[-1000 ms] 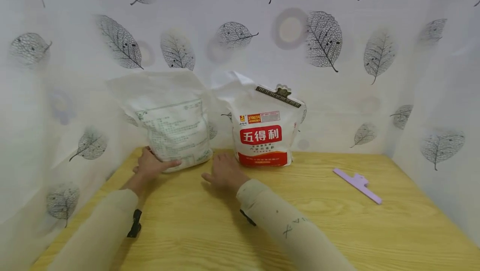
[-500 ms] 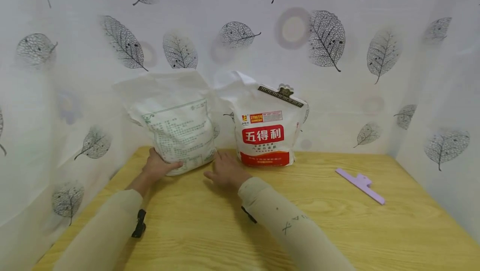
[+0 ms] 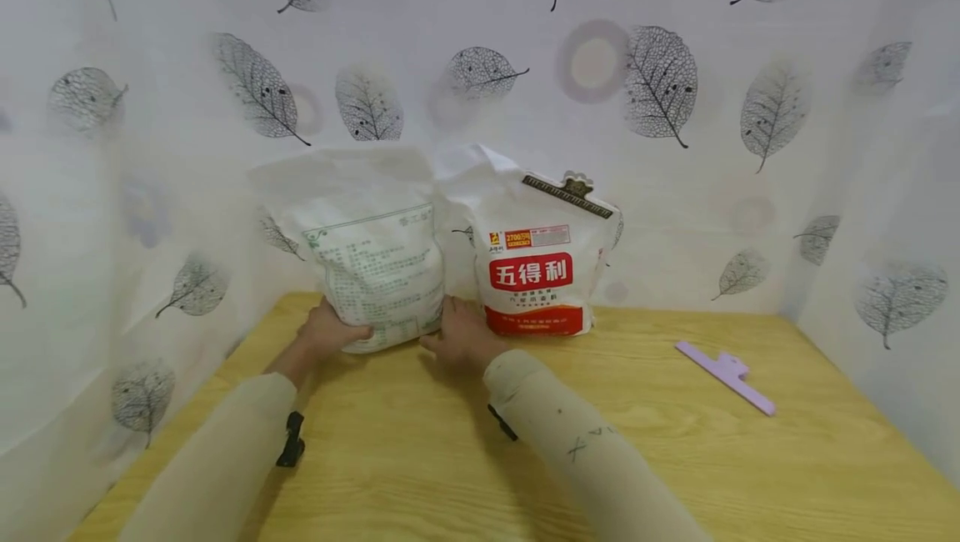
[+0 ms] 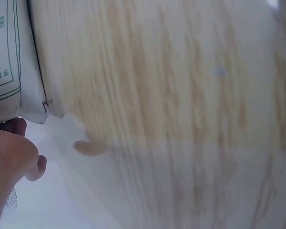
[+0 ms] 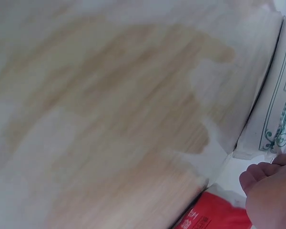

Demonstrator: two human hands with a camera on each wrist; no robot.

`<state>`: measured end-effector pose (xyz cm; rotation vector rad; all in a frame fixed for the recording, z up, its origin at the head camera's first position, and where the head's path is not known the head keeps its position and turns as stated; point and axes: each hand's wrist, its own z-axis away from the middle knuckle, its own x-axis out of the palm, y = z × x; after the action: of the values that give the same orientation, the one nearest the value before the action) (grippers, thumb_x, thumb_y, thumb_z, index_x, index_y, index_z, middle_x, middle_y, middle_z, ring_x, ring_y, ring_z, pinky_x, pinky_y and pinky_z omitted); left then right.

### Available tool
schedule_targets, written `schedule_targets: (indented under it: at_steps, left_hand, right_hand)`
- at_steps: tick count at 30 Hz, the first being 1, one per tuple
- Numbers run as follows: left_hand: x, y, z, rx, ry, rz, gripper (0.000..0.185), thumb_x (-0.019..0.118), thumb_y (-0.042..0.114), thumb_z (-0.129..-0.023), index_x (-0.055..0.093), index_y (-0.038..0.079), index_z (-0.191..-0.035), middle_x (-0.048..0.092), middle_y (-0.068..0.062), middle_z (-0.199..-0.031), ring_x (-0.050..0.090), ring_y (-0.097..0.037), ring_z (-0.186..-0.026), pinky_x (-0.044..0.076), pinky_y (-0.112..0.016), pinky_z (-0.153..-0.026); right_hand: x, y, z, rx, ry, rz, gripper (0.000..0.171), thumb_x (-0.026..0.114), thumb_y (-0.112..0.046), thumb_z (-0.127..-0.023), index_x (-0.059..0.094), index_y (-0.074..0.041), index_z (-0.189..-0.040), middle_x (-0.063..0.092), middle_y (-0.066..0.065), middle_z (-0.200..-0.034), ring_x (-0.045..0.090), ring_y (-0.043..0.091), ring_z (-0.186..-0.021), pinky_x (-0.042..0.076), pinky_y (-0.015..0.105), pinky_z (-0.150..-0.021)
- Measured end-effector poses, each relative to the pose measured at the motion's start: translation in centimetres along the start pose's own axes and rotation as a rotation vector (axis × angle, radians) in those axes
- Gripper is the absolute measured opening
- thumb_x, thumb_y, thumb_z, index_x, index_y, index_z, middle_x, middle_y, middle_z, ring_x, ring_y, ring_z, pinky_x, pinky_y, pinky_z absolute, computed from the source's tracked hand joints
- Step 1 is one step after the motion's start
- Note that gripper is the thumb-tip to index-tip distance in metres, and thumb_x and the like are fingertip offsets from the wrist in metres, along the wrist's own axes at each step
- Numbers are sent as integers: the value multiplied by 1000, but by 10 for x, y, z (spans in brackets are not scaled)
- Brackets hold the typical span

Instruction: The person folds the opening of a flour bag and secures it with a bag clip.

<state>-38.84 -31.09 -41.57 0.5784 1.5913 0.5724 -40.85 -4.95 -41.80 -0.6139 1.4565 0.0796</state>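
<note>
A red-and-white flour bag (image 3: 534, 263) is standing upright near the table's (image 3: 675, 475) back edge, toward the middle, its folded top being pinched by a dark clip (image 3: 567, 193). A purple sealing clip (image 3: 726, 376) is lying flat toward the table's right edge, well apart from that bag. A leaf-patterned white curtain (image 3: 675, 83) is hanging behind.

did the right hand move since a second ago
Yes. The right hand has moved forward to the white bag, nearer the red-label bag.
</note>
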Motion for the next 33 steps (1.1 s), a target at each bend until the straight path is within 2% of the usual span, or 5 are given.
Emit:
schedule_targets:
  at_steps: [7,13,18,25,33]
  left_hand:
    - [-1,-1,6,34,-21,-32,79,80,40,-77,37,8,-136,56,-22,-135,52,-44,-125,35,-67,-101]
    - [-1,-6,13,61,-30,-74,78,79,44,-77,38,8,-133,57,-21,-132,55,-42,-122,41,-63,-98]
    - [-11,-11,24,100,-27,-170,75,75,49,-81,42,6,-133,53,-27,-136,39,-54,-128,26,-73,-98]
    - [-20,-14,41,172,4,-476,98,59,67,-88,40,-15,-138,48,-36,-137,32,-57,-133,18,-72,-103]
    - [-20,-19,50,189,1,-531,100,52,71,-90,37,-15,-141,47,-36,-139,38,-56,-129,22,-73,-101]
  right_hand:
    - [-6,1,5,-9,29,-82,69,57,-56,-96,39,-6,-141,52,10,-134,47,26,-129,36,41,-112]
    - [-6,-1,4,-83,47,-126,50,55,-56,-97,49,-20,-132,59,0,-118,53,19,-114,38,42,-106]
    - [-8,-3,5,-49,73,-179,54,58,-59,-94,53,-15,-124,58,0,-106,55,17,-99,47,38,-90]
    - [-10,-7,10,83,105,-484,105,70,-68,-80,28,-6,-153,58,15,-132,57,30,-123,46,48,-105]
    - [-4,-4,4,56,6,-295,102,61,-81,-76,38,-16,-151,41,13,-150,35,34,-141,32,54,-114]
